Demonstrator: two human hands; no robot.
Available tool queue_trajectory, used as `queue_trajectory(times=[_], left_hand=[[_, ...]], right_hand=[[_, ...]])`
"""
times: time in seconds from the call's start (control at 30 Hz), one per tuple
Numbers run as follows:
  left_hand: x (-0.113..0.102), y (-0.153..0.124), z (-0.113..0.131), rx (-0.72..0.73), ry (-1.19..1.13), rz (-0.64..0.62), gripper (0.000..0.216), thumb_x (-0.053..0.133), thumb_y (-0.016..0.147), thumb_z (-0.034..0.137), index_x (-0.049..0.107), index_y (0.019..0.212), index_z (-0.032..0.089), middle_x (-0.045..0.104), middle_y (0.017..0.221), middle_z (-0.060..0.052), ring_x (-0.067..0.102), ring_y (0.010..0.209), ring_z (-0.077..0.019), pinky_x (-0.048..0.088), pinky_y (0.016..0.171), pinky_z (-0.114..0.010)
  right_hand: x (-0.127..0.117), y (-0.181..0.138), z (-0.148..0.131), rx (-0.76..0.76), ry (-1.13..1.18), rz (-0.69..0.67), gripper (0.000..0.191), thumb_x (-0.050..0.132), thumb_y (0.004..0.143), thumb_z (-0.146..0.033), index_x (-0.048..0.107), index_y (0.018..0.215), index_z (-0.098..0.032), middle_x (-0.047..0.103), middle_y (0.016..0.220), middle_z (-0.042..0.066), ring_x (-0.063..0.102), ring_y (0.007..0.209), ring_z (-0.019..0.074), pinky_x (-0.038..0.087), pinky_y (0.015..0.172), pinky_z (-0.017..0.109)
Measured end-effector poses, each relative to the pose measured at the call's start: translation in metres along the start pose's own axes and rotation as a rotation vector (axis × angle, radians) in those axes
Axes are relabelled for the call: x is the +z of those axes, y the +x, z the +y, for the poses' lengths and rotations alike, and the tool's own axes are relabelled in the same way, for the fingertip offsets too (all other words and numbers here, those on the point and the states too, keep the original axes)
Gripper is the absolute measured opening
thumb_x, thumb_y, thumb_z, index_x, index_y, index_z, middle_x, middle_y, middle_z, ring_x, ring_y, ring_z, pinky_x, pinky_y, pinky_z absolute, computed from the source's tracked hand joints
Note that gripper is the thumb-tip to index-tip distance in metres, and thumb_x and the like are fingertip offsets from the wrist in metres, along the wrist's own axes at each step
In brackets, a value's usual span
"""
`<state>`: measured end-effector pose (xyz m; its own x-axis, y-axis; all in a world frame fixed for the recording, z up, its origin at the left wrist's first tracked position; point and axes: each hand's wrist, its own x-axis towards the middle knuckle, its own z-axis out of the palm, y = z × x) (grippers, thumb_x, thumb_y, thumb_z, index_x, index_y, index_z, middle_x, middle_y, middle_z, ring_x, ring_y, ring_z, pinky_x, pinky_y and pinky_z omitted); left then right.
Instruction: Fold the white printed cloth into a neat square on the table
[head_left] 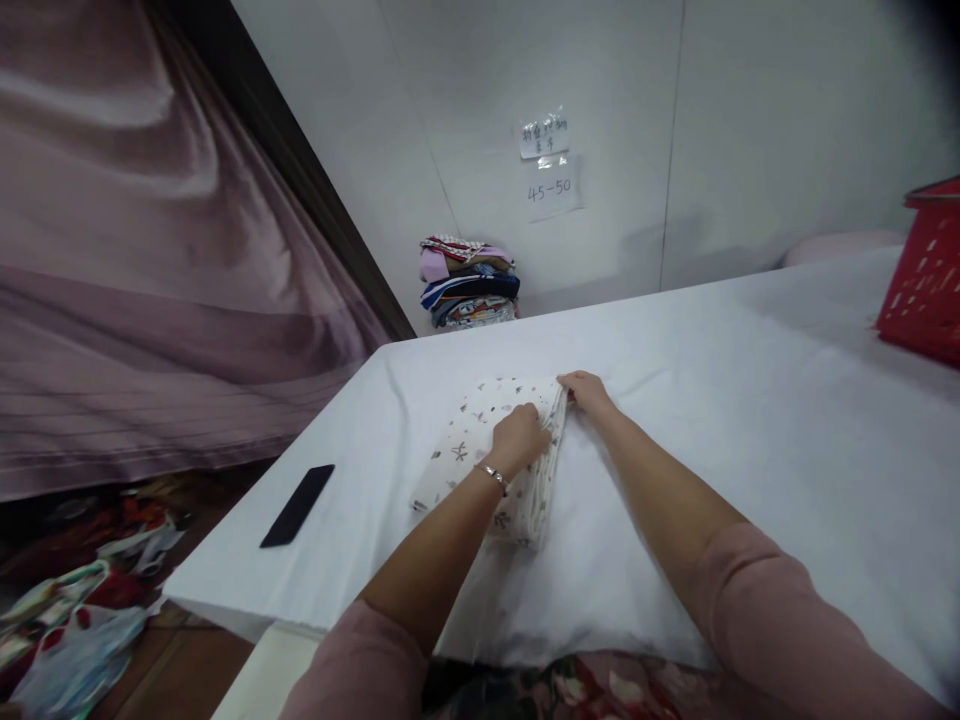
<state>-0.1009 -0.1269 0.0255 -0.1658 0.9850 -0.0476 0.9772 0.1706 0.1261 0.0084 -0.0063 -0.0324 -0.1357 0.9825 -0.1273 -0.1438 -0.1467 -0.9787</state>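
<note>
A folded white cloth with a small printed pattern (469, 440) lies on the white-covered table (712, 400). My left hand (519, 438) rests on top of it near its right edge, fingers curled down onto the fabric; a bracelet sits on that wrist. My right hand (586, 392) pinches the cloth's far right corner, its fingers closed on the layered edge. Both forearms reach in from the bottom in pink sleeves.
A black phone (298, 505) lies near the table's left edge. A stack of folded clothes (469, 282) stands against the back wall. A red basket (926, 270) sits at the far right. Purple drapery hangs at left; bags lie on the floor (67, 620).
</note>
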Motion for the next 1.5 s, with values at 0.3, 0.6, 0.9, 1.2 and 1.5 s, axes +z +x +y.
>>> queue_trajectory(times=[0.3,0.6,0.9,1.2,1.5], left_hand=[[0.007,0.022,0.020,0.065,0.057,0.081,0.028,0.051,0.075,0.022,0.048,0.103,0.018,0.057,0.107,-0.011,0.057,0.095,-0.0222,0.043,0.073,-0.030],[0.003,0.037,-0.002,0.080,-0.103,0.011,0.026,0.045,0.074,0.017,0.060,0.095,0.020,0.066,0.096,-0.006,0.059,0.089,-0.0193,0.041,0.070,-0.027],[0.011,0.028,0.015,0.025,-0.077,0.099,0.034,0.051,0.075,0.023,0.049,0.108,0.021,0.057,0.111,-0.009,0.055,0.098,-0.0210,0.042,0.077,-0.030],[0.006,0.033,0.012,0.035,-0.129,0.020,0.030,0.048,0.076,0.016,0.053,0.106,0.021,0.059,0.111,-0.008,0.055,0.101,-0.0198,0.042,0.080,-0.029],[0.006,0.036,0.011,0.075,-0.089,-0.004,0.035,0.043,0.076,0.010,0.053,0.109,0.017,0.062,0.108,-0.011,0.057,0.101,-0.0208,0.042,0.080,-0.029]], right_hand=[[0.000,0.006,0.006,-0.013,0.027,-0.021,0.019,0.066,0.057,-0.033,0.054,0.060,-0.017,0.052,0.049,-0.003,0.048,0.045,0.0105,0.037,0.044,0.022],[0.000,0.003,0.003,-0.002,0.003,-0.009,0.017,0.065,0.059,-0.030,0.054,0.060,-0.017,0.049,0.046,-0.004,0.043,0.043,0.0088,0.031,0.041,0.021],[0.000,-0.008,-0.006,0.016,0.015,-0.027,0.020,0.066,0.060,-0.033,0.054,0.061,-0.017,0.049,0.049,-0.004,0.043,0.045,0.0086,0.030,0.041,0.021],[0.000,-0.009,-0.006,0.021,-0.006,-0.008,0.019,0.066,0.060,-0.032,0.053,0.060,-0.017,0.048,0.046,-0.004,0.041,0.043,0.0087,0.031,0.042,0.022],[0.000,-0.007,-0.003,0.007,-0.021,-0.013,0.019,0.066,0.060,-0.033,0.054,0.062,-0.017,0.049,0.048,-0.004,0.042,0.044,0.0090,0.031,0.042,0.022]])
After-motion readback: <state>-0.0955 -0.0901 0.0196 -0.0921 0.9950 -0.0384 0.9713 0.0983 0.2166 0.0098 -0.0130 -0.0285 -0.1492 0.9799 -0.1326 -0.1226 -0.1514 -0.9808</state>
